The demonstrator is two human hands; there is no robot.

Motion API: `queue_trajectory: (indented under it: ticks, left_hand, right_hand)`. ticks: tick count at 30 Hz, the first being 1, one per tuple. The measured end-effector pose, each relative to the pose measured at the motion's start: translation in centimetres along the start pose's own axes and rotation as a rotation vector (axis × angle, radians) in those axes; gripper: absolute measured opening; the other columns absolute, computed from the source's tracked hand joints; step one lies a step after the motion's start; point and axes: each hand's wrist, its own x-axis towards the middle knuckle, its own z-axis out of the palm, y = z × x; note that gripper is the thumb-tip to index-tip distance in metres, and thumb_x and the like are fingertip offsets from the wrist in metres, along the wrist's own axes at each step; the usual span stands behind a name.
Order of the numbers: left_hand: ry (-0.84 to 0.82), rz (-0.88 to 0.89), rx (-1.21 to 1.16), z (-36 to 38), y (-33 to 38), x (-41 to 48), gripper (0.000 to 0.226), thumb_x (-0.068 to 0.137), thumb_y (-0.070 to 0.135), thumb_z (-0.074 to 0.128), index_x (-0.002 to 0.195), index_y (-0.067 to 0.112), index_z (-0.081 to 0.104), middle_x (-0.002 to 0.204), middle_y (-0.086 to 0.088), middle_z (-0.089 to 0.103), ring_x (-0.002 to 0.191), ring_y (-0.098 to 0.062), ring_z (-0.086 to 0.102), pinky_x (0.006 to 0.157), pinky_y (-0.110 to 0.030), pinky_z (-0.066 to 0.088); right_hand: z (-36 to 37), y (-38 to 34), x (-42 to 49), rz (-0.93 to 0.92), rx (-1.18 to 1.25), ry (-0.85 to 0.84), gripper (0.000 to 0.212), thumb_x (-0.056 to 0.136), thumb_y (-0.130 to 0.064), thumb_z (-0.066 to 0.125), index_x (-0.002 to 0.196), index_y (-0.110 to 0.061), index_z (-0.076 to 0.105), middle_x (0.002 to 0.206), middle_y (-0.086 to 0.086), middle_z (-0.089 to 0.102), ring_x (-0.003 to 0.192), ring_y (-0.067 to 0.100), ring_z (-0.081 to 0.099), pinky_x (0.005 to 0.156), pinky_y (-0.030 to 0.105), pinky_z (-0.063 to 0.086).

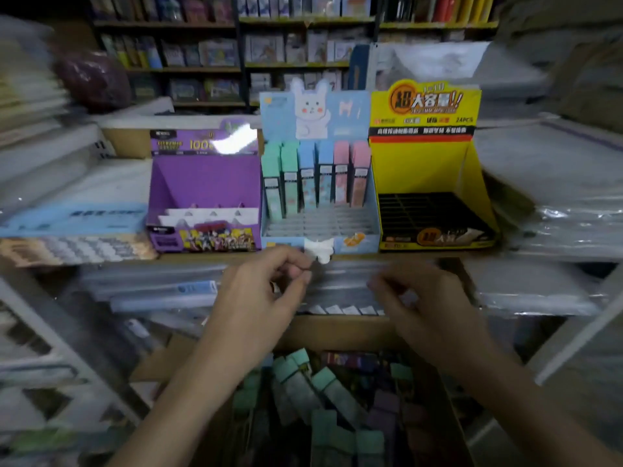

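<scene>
Left hand curled by the white tab on the blue display box, right hand curled nearby, too blurry to tell if either's pinching anything.

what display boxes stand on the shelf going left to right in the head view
purple box → blue box with the rabbit card → yellow box
</scene>
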Motion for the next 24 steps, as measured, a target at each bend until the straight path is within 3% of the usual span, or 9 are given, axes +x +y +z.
queue_trajectory:
  ticks: [4, 9, 13, 15, 18, 21, 24]
  left_hand:
    - [-0.076, -0.157, 0.018, 1.6, -3.1, -4.1, 0.012, 0.09, 0.022, 0.072, 0.09, 0.033, 0.071, 0.082, 0.019, 0.068, 0.072, -0.006, 0.064, 0.059, -0.013, 0.044]
    - [-0.229, -0.348, -0.006, 3.8, -6.5, -9.5, 0.02, 0.09, 0.008, 0.073, 0.088, 0.027, 0.071, 0.085, 0.013, 0.071, 0.086, -0.002, 0.066, 0.079, -0.027, 0.053]
    - [-0.371, -0.475, 0.047, 4.2, -8.5, -12.5, 0.021, 0.09, 0.013, 0.074, 0.086, 0.032, 0.068, 0.089, 0.017, 0.07, 0.09, 0.004, 0.064, 0.078, -0.016, 0.048]
    - [-0.445, -0.541, 0.083, 4.0, -9.3, -13.3, 0.02, 0.089, 0.013, 0.074, 0.087, 0.03, 0.066, 0.091, 0.016, 0.069, 0.09, 0.002, 0.064, 0.075, -0.013, 0.046]
    - [-0.539, -0.639, 0.155, 4.0, -10.0, -13.9, 0.022, 0.087, 0.013, 0.076, 0.095, 0.029, 0.063, 0.094, 0.014, 0.066, 0.094, -0.006, 0.063, 0.074, -0.015, 0.044]
    - [-0.637, -0.751, 0.184, 4.1, -10.3, -14.9, 0.031, 0.086, 0.014, 0.078, 0.107, 0.029, 0.06, 0.102, 0.011, 0.065, 0.098, -0.007, 0.061, 0.081, -0.026, 0.051]
    - [-0.722, -0.811, 0.211, 4.1, -10.7, -15.6, 0.037, 0.084, 0.019, 0.079, 0.113, 0.029, 0.06, 0.11, 0.009, 0.064, 0.105, -0.012, 0.061, 0.085, -0.029, 0.05]
  right_hand:
    - [3.5, 1.7, -3.2, 0.1, -0.07, -0.123, 0.023, 0.094, -0.019, 0.065, 0.072, -0.013, 0.067, 0.067, -0.002, 0.061, 0.066, 0.009, 0.055, 0.06, 0.019, 0.041]
    - [7.2, 3.6, -7.5, 0.25, 0.007, -0.226, 0.019, 0.091, -0.016, 0.069, 0.073, -0.008, 0.071, 0.068, 0.001, 0.067, 0.065, 0.01, 0.061, 0.06, 0.024, 0.045]
    - [9.7, 4.9, -10.5, 0.355, 0.023, -0.398, 0.02, 0.092, -0.017, 0.067, 0.074, -0.011, 0.071, 0.072, -0.001, 0.069, 0.067, 0.008, 0.061, 0.066, 0.032, 0.048]
    - [10.8, 5.2, -11.7, 0.386, 0.045, -0.488, 0.011, 0.091, -0.015, 0.069, 0.082, -0.015, 0.075, 0.082, -0.005, 0.073, 0.075, 0.003, 0.064, 0.07, 0.026, 0.052]
    - [12.4, 5.3, -12.9, 0.398, 0.071, -0.55, 0.013, 0.087, -0.012, 0.074, 0.099, -0.015, 0.078, 0.098, -0.005, 0.074, 0.089, 0.002, 0.065, 0.079, 0.013, 0.051]
    - [13.7, 4.9, -13.4, 0.365, 0.076, -0.623, 0.02, 0.085, -0.011, 0.075, 0.104, -0.015, 0.075, 0.101, -0.003, 0.071, 0.091, 0.008, 0.065, 0.083, 0.028, 0.056]
    - [15.0, 4.3, -13.2, 0.27, 0.073, -0.708, 0.022, 0.083, -0.011, 0.075, 0.104, -0.016, 0.072, 0.102, 0.0, 0.068, 0.091, 0.012, 0.062, 0.081, 0.033, 0.055]
